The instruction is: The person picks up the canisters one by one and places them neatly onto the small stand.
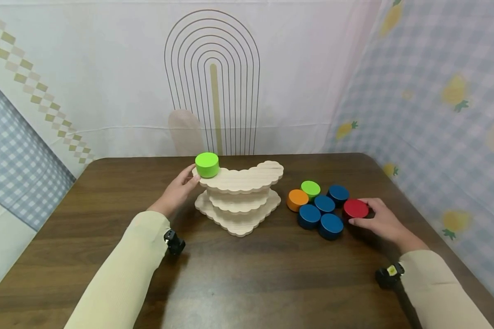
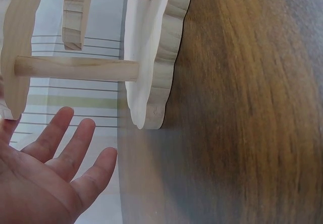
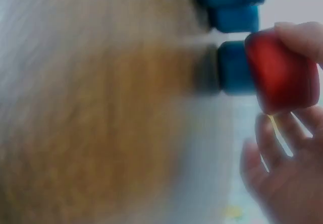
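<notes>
In the head view, a pale wooden tiered stand [image 1: 236, 179] with scalloped edges stands mid-table. A bright green disc [image 1: 207, 165] rests on the left end of its top tier. My left hand [image 1: 178, 192] is at that end, thumb and forefinger about the board's edge close to the disc. In the left wrist view, its other fingers [image 2: 103, 171] are spread below the top board. To the right, my right hand [image 1: 383, 220] pinches a red disc [image 1: 356, 209] between thumb and fingers. The red disc [image 3: 282, 75] looks tilted in the right wrist view, overlapping a blue disc [image 3: 235, 67].
Left of the red disc, several blue discs [image 1: 330, 226] cluster on the dark wooden table [image 1: 238, 278] with an orange disc [image 1: 298, 200] and another green disc [image 1: 310, 189]. A patterned cloth [image 1: 127, 82] hangs behind the table, and a checked one [image 1: 432, 114] along the right.
</notes>
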### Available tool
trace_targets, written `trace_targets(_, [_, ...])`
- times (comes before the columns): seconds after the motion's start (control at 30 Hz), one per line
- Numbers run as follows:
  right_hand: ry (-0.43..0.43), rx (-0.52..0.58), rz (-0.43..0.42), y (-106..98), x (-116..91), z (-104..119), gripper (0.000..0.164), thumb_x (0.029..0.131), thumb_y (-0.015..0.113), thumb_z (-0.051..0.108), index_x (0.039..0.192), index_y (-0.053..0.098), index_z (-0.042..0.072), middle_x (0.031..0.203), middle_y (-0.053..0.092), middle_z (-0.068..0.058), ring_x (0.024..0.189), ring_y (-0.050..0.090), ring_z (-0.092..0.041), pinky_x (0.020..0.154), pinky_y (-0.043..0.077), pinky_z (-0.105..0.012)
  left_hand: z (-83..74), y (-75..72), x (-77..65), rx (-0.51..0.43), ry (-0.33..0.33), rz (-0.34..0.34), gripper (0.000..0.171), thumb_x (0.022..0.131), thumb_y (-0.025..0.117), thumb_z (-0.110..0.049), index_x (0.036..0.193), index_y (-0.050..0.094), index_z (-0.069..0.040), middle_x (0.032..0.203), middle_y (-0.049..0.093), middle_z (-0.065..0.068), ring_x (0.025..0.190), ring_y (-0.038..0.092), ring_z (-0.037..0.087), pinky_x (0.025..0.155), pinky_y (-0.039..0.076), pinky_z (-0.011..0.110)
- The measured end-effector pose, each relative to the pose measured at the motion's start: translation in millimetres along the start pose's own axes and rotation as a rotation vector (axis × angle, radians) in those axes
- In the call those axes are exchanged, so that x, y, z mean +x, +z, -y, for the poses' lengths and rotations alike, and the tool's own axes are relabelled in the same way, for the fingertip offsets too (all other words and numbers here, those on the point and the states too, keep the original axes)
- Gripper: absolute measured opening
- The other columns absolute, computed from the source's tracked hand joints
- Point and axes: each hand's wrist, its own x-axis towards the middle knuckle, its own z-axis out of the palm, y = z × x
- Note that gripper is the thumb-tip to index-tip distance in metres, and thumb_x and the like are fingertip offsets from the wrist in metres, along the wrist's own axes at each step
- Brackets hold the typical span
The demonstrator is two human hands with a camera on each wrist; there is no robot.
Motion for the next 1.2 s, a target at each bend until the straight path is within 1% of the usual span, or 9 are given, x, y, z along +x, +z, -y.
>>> trace_targets(0.1, [-0.026,0.001,-0.042,-3,0,7,0.065,0.086,0.072,0.030,0.131,0.044,-0.009,0.128,0.037,-0.029,0.112,0.039,-0.042,0.079,0.047,-0.041,-0.6,-0.4,-0.7,0.002,-0.001,0.000,0.063,0.104,0.041,-0.036,0.155,0.015,-0.011,0.146,0.034,0.028,0.136,0.032,0.041,0.110,0.026,0.057])
trace_targets(0.27, [-0.075,-0.012,-0.115,-6,0,19,0.063,0.085,0.073,0.026,0.129,0.045,-0.009,0.126,0.038,-0.027,0.109,0.038,-0.039,0.075,0.046,-0.036,-0.8,-0.8,-1.5,-0.001,-0.003,-0.003,0.063,0.104,0.041,-0.036,0.155,0.015,-0.011,0.145,0.035,0.028,0.135,0.033,0.041,0.110,0.027,0.057])
trace_targets(0.37, [-0.107,-0.016,-0.155,-6,2,27,0.061,0.084,0.074,0.024,0.128,0.046,-0.009,0.125,0.038,-0.026,0.108,0.037,-0.038,0.072,0.046,-0.035,-0.7,-0.9,-2.3,-0.003,-0.004,-0.006,0.062,0.104,0.040,-0.036,0.155,0.015,-0.011,0.145,0.035,0.028,0.135,0.033,0.041,0.109,0.027,0.057])
trace_targets(0.53, [-0.153,-0.013,-0.206,-6,3,43,0.059,0.084,0.073,0.022,0.128,0.047,-0.009,0.123,0.039,-0.026,0.104,0.038,-0.035,0.069,0.045,-0.034,-0.9,-0.2,-2.8,-0.005,-0.019,-0.007,0.062,0.104,0.040,-0.037,0.155,0.015,-0.011,0.146,0.034,0.027,0.135,0.033,0.040,0.110,0.027,0.056])
trace_targets(0.67, [-0.183,-0.002,-0.232,-2,4,55,0.057,0.084,0.074,0.019,0.126,0.048,-0.009,0.122,0.040,-0.025,0.104,0.038,-0.033,0.068,0.044,-0.032,-0.8,0.7,-2.9,0.000,-0.026,-0.009,0.062,0.104,0.039,-0.037,0.156,0.015,-0.011,0.146,0.034,0.027,0.135,0.033,0.041,0.110,0.028,0.056])
trace_targets(0.87, [-0.200,0.040,-0.229,4,10,74,0.056,0.085,0.073,0.017,0.128,0.048,-0.008,0.124,0.039,-0.024,0.107,0.037,-0.034,0.071,0.045,-0.034,-0.5,2.0,-2.3,-0.008,-0.010,-0.016,0.061,0.104,0.040,-0.034,0.155,0.016,-0.010,0.145,0.035,0.028,0.133,0.035,0.041,0.110,0.028,0.055])
trace_targets(1.03, [-0.210,0.084,-0.198,10,17,91,0.057,0.085,0.072,0.019,0.130,0.047,-0.007,0.128,0.037,-0.025,0.113,0.038,-0.038,0.079,0.047,-0.044,-1.3,2.3,-2.8,-0.019,-0.011,-0.013,0.062,0.104,0.040,-0.035,0.155,0.016,-0.010,0.146,0.034,0.027,0.135,0.033,0.041,0.111,0.026,0.056])
trace_targets(1.1, [-0.214,0.096,-0.189,11,19,97,0.057,0.085,0.071,0.018,0.130,0.047,-0.006,0.128,0.036,-0.024,0.113,0.038,-0.037,0.082,0.046,-0.048,-1.7,2.3,-3.0,-0.031,-0.016,-0.010,0.062,0.104,0.040,-0.035,0.155,0.015,-0.011,0.147,0.033,0.026,0.136,0.031,0.040,0.111,0.025,0.056])
trace_targets(1.2, [-0.225,0.112,-0.181,14,23,105,0.056,0.085,0.071,0.017,0.131,0.047,-0.006,0.128,0.036,-0.024,0.113,0.039,-0.037,0.086,0.045,-0.050,-2.6,2.8,-3.1,-0.055,-0.017,-0.006,0.062,0.104,0.040,-0.035,0.156,0.015,-0.012,0.147,0.033,0.026,0.137,0.031,0.040,0.111,0.025,0.056])
